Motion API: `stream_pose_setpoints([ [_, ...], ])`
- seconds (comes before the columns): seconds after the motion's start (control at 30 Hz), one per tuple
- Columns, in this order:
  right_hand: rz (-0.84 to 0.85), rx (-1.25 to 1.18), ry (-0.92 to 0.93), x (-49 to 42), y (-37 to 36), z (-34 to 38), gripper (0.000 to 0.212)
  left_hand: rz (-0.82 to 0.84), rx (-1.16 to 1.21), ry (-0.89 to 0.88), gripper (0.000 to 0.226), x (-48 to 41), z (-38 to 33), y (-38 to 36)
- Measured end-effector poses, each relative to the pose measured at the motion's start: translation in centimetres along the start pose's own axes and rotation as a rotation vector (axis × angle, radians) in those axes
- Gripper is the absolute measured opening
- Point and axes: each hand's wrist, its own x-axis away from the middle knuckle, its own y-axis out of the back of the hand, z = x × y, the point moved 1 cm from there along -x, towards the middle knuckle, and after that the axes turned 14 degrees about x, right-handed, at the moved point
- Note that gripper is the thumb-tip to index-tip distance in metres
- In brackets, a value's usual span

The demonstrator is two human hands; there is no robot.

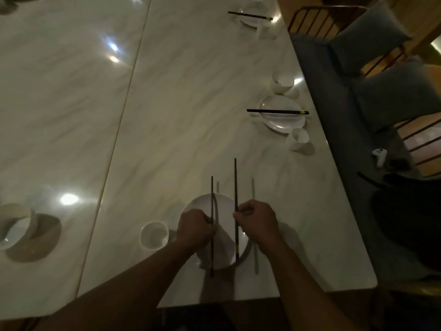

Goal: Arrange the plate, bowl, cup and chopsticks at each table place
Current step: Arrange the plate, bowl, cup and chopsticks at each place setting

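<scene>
A white plate [224, 206] lies near the table's front edge, right below my hands. My left hand [196, 226] grips one dark chopstick [212, 194] that points away from me over the plate. My right hand [259, 222] holds the other chopstick [235, 182], parallel to the first and reaching further out. A small white cup [154, 235] stands just left of the plate. On the right side, another place has a plate [281, 120] with a chopstick pair [276, 112] across it, a bowl [282, 81] beyond it and a cup [298, 138] nearer to me.
A third plate with chopsticks [250, 16] sits at the far end. A white bowl [14, 226] stands at the left edge. A seam [124, 111] splits the marble tabletop. Along the right run a blue bench [334, 120], cushions and metal-framed chairs [317, 20].
</scene>
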Motion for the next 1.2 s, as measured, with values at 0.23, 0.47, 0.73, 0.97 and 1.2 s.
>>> stream_pose_setpoints([
  [0.23, 0.004, 0.112, 0.064, 1.5, -1.3, -0.5, 0.020, -0.002, 0.041, 0.022, 0.013, -0.3, 0.0, -0.1],
  [0.47, 0.023, 0.193, 0.068, 2.0, -3.3, -0.6, 0.021, 0.024, 0.052, 0.016, 0.016, -0.2, 0.8, 0.0],
  [0.73, 0.067, 0.215, 0.077, 1.5, -5.1, -0.1, 0.020, -0.054, 0.042, -0.054, 0.018, 0.2, 0.5, 2.2],
  [0.97, 0.009, 0.207, 0.090, 1.7, -6.3, 0.2, 0.018, -0.175, 0.070, -0.116, 0.015, -0.2, 1.1, 6.8],
  [1.2, -0.008, 0.214, 0.140, 2.3, -6.7, 0.9, 0.030, -0.225, 0.032, -0.129, 0.020, 0.2, 1.8, 8.3],
])
